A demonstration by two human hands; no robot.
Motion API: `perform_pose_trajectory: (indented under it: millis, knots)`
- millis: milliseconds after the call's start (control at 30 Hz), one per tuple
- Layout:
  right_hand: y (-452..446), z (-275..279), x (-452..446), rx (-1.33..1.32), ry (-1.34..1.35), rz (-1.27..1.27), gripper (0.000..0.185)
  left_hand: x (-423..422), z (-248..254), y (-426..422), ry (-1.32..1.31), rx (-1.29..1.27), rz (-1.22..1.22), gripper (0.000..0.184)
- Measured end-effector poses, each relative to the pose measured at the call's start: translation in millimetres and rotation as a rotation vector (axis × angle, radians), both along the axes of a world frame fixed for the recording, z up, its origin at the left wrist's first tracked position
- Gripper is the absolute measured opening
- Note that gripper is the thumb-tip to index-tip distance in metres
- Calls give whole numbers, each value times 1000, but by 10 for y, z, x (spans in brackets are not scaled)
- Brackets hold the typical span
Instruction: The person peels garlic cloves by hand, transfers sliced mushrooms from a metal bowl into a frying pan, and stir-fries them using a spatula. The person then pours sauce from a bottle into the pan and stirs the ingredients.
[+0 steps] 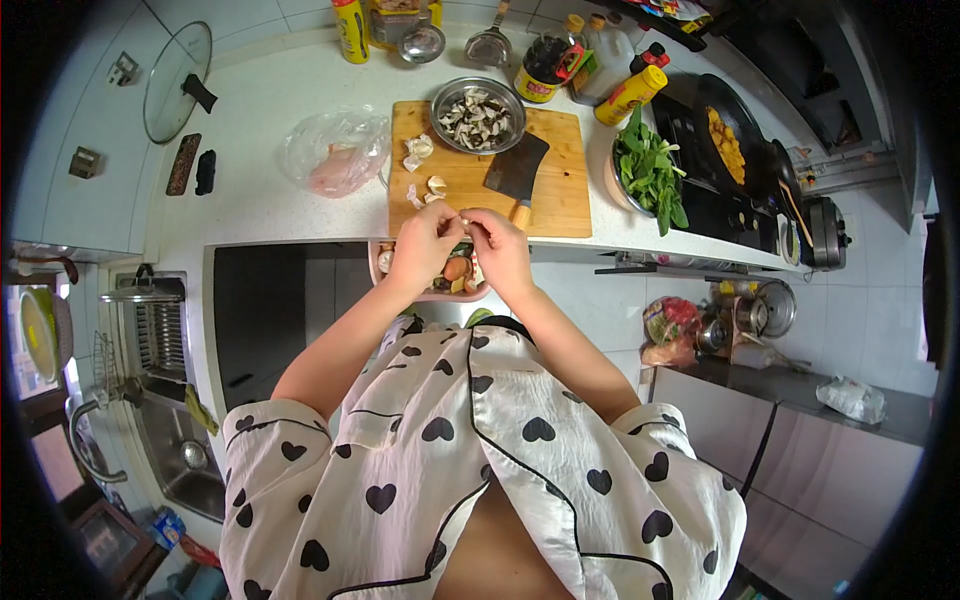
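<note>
At the front edge of the wooden cutting board (560,205), my left hand (425,243) and my right hand (502,255) meet fingertip to fingertip. Both pinch a small pale garlic clove (465,222), mostly covered by the fingers. Below them is a pink scrap bin (465,297) holding eggshells and peelings. On the board's left side lie a partial garlic bulb (418,150), a loose clove (436,186) and bits of skin. A cleaver (516,168) rests on the right, its wooden handle toward me. Behind it stands a metal bowl (521,120) of sliced mushrooms (475,118).
Left of the board lies a plastic bag (335,150) with pale pink meat. To the right are a bowl of leafy greens (648,170) and a wok (708,95) with yellow food on the stove. Sauce bottles (632,95) line the back. A sink (180,440) is at left.
</note>
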State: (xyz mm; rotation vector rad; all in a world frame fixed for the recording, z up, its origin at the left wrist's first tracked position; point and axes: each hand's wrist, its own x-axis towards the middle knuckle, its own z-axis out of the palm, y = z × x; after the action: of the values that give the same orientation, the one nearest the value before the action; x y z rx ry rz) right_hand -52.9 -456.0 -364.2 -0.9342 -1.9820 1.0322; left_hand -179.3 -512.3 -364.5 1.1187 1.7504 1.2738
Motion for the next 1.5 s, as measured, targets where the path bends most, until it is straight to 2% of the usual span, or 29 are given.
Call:
perform_pose_trajectory:
  millis: [67, 167, 233, 267, 333, 467, 633, 767, 867, 967, 1033, 1233, 1267, 1433, 1500]
  knots:
    - [9, 14, -7, -212, 46, 8, 19, -16, -59, 4, -18, 36, 11, 7]
    - [71, -75, -28, -531, 349, 19, 21, -68, -109, -19, -30, 48, 26, 6]
    - [97, 6, 3, -679, 397, 32, 21, -116, -54, -71, -3, -16, 33, 7]
    - [100, 31, 11, -754, 421, 39, 22, -104, -44, -68, 19, 49, 35, 8]
    - [85, -8, -7, -668, 368, 34, 22, -61, -22, -58, 65, 178, 46, 10]
    - [86, -69, 1, -500, 206, 25, 22, -29, 27, -42, 60, 158, 35, 15]
    - [65, -84, -8, -356, 178, 20, 20, -34, 40, -58, 55, 99, 12, 14]
    - [80, -71, 21, -128, 101, 53, 19, -32, 57, -65, 147, 91, -6, 12]
    - [72, -3, 26, -72, 8, 91, 19, -30, 67, -77, 226, 103, -22, 12]
    - [60, 1, 11, -118, 27, 71, 17, -63, 64, -57, 314, 120, -41, 11]
    - [38, -24, 1, -315, 91, 56, 17, -71, 50, -54, 352, 148, -38, 11]
    - [153, 76, 68, -881, 508, 58, 23, -129, 32, -108, 96, 1, 59, 10]
    - [173, 97, 82, -959, 555, 78, 25, -129, 50, -108, 131, 11, 69, 9]
    - [211, 8, 85, -1035, 588, 108, 26, -99, 18, -55, 305, 31, 92, 9]
    - [205, -8, 70, -1005, 564, 101, 26, -75, -59, -38, 188, 102, 70, 12]
